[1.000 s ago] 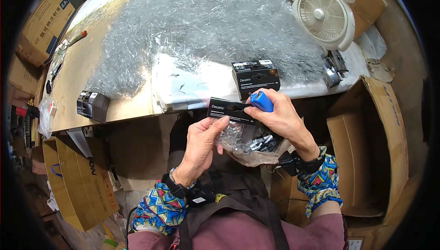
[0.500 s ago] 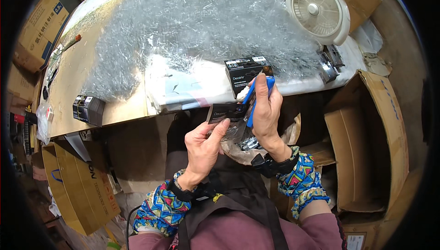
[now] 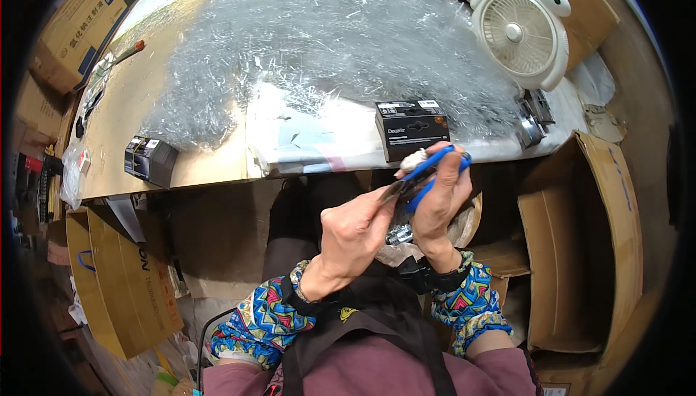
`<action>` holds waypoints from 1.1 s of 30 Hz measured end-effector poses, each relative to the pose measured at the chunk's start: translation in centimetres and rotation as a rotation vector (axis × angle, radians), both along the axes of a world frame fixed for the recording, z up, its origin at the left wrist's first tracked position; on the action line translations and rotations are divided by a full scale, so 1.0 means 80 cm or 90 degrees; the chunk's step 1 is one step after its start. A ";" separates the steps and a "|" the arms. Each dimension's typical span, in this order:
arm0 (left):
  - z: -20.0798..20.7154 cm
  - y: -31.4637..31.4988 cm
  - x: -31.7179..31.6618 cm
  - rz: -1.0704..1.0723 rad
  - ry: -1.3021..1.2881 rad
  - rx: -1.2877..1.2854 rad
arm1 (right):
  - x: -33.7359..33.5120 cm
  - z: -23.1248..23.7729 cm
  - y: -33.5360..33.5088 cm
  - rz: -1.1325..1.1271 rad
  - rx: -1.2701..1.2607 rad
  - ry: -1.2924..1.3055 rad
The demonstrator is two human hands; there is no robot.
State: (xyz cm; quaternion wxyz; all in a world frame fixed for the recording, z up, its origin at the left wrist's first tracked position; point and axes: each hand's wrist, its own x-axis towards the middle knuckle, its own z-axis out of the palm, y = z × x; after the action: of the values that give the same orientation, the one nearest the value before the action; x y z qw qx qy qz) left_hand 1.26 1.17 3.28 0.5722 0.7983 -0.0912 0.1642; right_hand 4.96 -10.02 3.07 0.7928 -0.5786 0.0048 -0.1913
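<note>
My right hand [image 3: 444,196] grips blue-handled cutting pliers [image 3: 428,175], raised in front of the table edge. My left hand [image 3: 353,233] pinches a small dark flat piece [image 3: 395,191] right at the pliers' jaws. Both hands hover over my lap, above a clear plastic bag [image 3: 406,240] of small dark and shiny parts. A black box [image 3: 412,129] stands on the table edge just behind the hands.
A large heap of clear plastic trimmings [image 3: 326,40] covers the wooden table [image 3: 130,106]. A white fan [image 3: 520,33] stands at the back right. Another small black box [image 3: 148,160] sits at the left edge. Open cardboard boxes [image 3: 580,236] surround my seat.
The flat black package that my left hand held out is now tilted edge-on at the pliers. My right hand turned and the pliers swung up toward the table edge.
</note>
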 end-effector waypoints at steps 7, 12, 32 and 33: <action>-0.018 -0.002 -0.002 -0.015 -0.052 0.102 | -0.010 0.016 0.008 0.040 0.107 0.027; -0.017 0.004 -0.001 -0.186 0.023 0.197 | -0.008 0.007 -0.010 0.061 0.047 0.092; -0.036 0.155 0.150 -0.026 0.297 -0.242 | 0.090 0.043 -0.109 0.044 -0.774 -0.197; -0.029 0.154 0.132 -0.011 0.347 -0.327 | 0.085 0.040 -0.105 0.011 -0.729 -0.166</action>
State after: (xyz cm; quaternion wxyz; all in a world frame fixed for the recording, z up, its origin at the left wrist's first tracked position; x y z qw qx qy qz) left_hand 11.85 13.52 0.98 0.7587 0.6421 0.1020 -0.0417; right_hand 11.77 -18.45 6.26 0.3496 -0.8865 -0.2012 -0.2267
